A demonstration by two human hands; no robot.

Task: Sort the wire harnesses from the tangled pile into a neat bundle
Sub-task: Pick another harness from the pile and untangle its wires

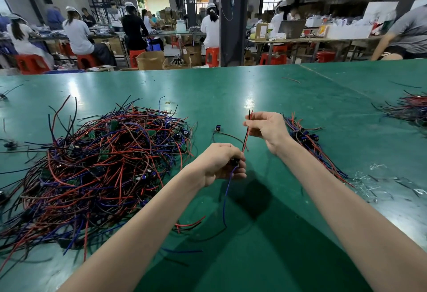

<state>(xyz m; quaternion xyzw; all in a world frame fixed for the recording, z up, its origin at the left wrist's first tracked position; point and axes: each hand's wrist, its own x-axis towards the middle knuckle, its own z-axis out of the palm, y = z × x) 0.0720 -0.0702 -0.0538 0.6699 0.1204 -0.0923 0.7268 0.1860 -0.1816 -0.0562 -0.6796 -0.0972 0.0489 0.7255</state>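
one harness (245,138), left hand (221,162) to right hand (268,127), tips pointing away

On the green matted worktable (277,88), the left hand (221,162) grips a small black connector (235,161). The right hand (268,130) pinches its red and black wire pair (245,138). A tangled red, blue and black wire pile (104,164) lies at nine o'clock of the hands, and a tidier wire bundle (309,143) at three o'clock.
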